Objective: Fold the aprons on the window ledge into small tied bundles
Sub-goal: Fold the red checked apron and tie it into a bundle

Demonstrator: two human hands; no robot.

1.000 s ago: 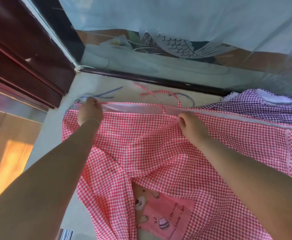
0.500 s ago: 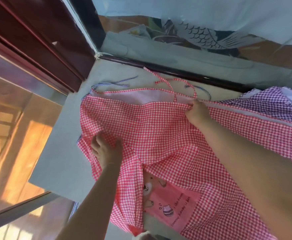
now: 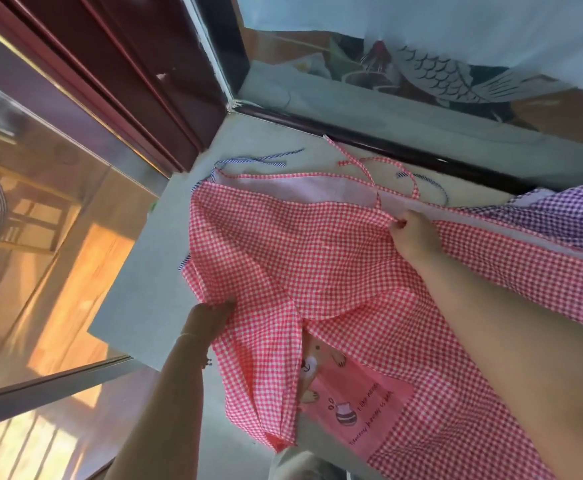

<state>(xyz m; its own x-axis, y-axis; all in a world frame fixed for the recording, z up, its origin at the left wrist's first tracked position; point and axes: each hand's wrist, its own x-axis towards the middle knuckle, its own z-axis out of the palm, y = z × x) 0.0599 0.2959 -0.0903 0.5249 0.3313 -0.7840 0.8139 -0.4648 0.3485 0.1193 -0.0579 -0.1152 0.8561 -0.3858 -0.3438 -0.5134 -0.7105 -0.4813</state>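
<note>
A red-and-white checked apron lies spread over the grey window ledge, its lower part hanging over the front edge with a pink bear pocket. Its red ties trail toward the window. My left hand grips the apron's left side edge near the ledge front. My right hand pinches the fabric at the top hem. A purple checked apron lies under the red one at the right.
Blue striped ties of another apron stick out at the far left of the ledge. A dark window frame runs along the back, with glass and a fish decal behind. A dark red frame stands at the left.
My left hand has left the top left corner and come down the apron's left edge toward the ledge front, taking hold of the fabric there. My right hand stays at the top hem.
</note>
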